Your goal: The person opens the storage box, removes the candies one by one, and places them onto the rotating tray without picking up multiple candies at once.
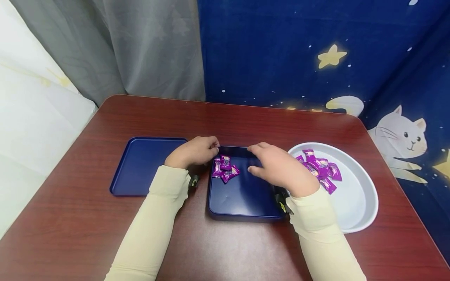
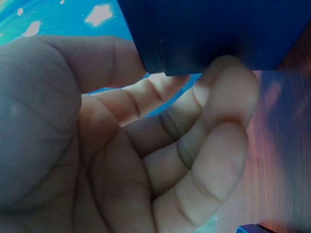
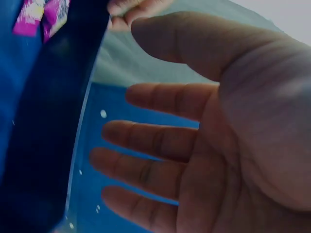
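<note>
A deep navy-blue rectangular box (image 1: 242,201) stands before me, several purple-wrapped candies (image 1: 230,173) lying in its far left corner. My left hand (image 1: 195,151) is at that corner; in the left wrist view its thumb and curled fingers (image 2: 228,92) grip the box's wall. Over the far right part of the box hovers my right hand (image 1: 281,168), its fingers extended. Nothing lies in the right palm in the right wrist view, where the fingers (image 3: 146,141) look apart from the box wall (image 3: 58,121).
On the right, a white round dish (image 1: 369,191) bears several more purple candies (image 1: 318,168), partly behind my right hand. A shallow navy tray or lid (image 1: 140,168) lies to the left. Curtains (image 1: 267,58) hang beyond the wooden table (image 1: 84,218).
</note>
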Tool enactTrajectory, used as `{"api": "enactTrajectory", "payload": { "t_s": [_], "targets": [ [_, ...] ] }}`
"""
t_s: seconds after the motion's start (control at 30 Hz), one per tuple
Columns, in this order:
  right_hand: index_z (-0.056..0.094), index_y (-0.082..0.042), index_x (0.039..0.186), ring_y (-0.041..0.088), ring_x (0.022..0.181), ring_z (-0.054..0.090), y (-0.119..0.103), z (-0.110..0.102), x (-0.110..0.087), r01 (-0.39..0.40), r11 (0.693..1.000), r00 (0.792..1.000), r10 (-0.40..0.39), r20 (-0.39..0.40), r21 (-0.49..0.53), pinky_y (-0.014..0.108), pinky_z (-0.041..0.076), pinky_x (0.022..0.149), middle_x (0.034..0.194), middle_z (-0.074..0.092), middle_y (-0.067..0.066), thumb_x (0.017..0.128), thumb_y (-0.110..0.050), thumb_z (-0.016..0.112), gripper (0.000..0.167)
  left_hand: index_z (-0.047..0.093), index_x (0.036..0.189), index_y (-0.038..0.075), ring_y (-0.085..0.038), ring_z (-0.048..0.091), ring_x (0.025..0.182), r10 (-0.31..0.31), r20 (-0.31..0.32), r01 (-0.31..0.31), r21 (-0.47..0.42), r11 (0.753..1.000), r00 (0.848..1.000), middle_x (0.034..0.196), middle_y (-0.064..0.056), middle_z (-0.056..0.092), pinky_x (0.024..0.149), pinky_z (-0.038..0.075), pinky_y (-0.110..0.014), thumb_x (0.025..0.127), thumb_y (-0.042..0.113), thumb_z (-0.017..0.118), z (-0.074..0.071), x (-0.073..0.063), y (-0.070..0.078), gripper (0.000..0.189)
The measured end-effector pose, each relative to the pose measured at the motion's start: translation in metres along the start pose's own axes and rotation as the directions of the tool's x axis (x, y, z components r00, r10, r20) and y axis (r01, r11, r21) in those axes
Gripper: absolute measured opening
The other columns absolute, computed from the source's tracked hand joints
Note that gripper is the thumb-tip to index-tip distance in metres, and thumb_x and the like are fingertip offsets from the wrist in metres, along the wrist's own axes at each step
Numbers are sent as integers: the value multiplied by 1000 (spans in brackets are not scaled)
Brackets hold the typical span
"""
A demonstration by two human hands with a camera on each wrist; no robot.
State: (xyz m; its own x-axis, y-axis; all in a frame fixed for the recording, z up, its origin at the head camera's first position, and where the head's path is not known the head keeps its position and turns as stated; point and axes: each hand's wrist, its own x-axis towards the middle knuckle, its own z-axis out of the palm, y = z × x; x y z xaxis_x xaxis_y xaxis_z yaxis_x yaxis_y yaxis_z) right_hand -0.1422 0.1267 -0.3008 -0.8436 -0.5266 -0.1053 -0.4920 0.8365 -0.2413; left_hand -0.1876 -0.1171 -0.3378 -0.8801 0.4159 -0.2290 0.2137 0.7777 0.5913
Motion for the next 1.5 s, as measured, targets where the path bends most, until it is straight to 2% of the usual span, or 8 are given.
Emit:
{"api": "enactTrajectory", "payload": {
  "t_s": [0.2, 0.4, 0.63, 0.83, 1.07, 1.23, 1.4, 1.5],
  "targets": [
    [56, -6, 137, 28, 122, 57, -11, 10, 9, 80, 997, 997, -79, 24, -8, 44, 43, 103, 134, 57, 13, 91, -26, 73, 54, 59, 106, 9, -19, 58, 68, -4, -2, 4, 7, 1000, 1000, 80, -6, 59, 66, 47, -36, 103, 19, 47, 0, 0, 1, 15],
    [60, -5, 134, 24, 114, 61, -19, 23, 17, 209, 978, 977, -208, 43, -14, 40, 46, 99, 125, 62, 10, 90, -23, 74, 49, 59, 107, 9, -18, 58, 68, -6, 0, 6, 8, 1000, 1000, 80, -6, 60, 65, 47, -35, 103, 19, 47, -1, 0, 0, 16],
    [64, -9, 127, 18, 97, 62, -23, 33, 21, 228, 973, 971, -225, 75, -27, 37, 50, 90, 110, 65, 5, 88, -22, 77, 44, 60, 107, 9, -18, 57, 66, -2, 5, 2, 5, 1000, 1000, 76, -5, 60, 65, 46, -35, 103, 19, 46, -1, 0, 0, 17],
    [67, -10, 120, 19, 97, 60, -25, 39, 24, 283, 958, 957, -280, 81, -36, 37, 49, 91, 105, 62, 3, 86, -21, 78, 38, 59, 105, 9, -18, 57, 65, -8, 5, 8, -8, 1000, 1000, 76, -6, 59, 63, 46, -34, 103, 18, 46, -1, 1, -1, 15],
    [63, -12, 130, 24, 113, 59, -25, 40, 23, 225, 974, 963, -219, 156, -22, 40, 45, 99, 118, 61, 7, 86, -23, 78, 47, 58, 104, 10, -18, 56, 65, -15, 8, 15, -3, 1000, 1000, 74, -5, 58, 64, 45, -34, 103, 18, 46, 0, 1, 0, 15],
    [61, -15, 134, 25, 112, 59, -26, 40, 20, 165, 986, 963, -157, 218, -21, 42, 46, 97, 118, 59, 9, 87, -27, 78, 52, 57, 104, 10, -17, 56, 65, -17, 5, 17, 0, 1000, 1000, 73, -4, 58, 64, 45, -34, 103, 18, 45, -1, 0, 0, 15],
    [64, -15, 127, 22, 104, 61, -25, 40, 20, 144, 989, 967, -134, 215, -31, 41, 49, 92, 110, 62, 6, 87, -25, 77, 43, 57, 104, 11, -17, 56, 65, -17, 1, 17, 3, 1000, 1000, 73, -5, 58, 65, 45, -35, 103, 19, 45, -1, 0, -1, 15],
    [66, -14, 115, 20, 94, 60, -23, 41, 21, 136, 990, 969, -126, 211, -33, 39, 50, 85, 97, 63, 3, 86, -22, 78, 32, 57, 103, 11, -17, 56, 65, -14, -2, 14, 7, 1000, 1000, 73, -5, 58, 65, 45, -34, 103, 19, 46, -1, 0, -1, 14]
  ]
}}
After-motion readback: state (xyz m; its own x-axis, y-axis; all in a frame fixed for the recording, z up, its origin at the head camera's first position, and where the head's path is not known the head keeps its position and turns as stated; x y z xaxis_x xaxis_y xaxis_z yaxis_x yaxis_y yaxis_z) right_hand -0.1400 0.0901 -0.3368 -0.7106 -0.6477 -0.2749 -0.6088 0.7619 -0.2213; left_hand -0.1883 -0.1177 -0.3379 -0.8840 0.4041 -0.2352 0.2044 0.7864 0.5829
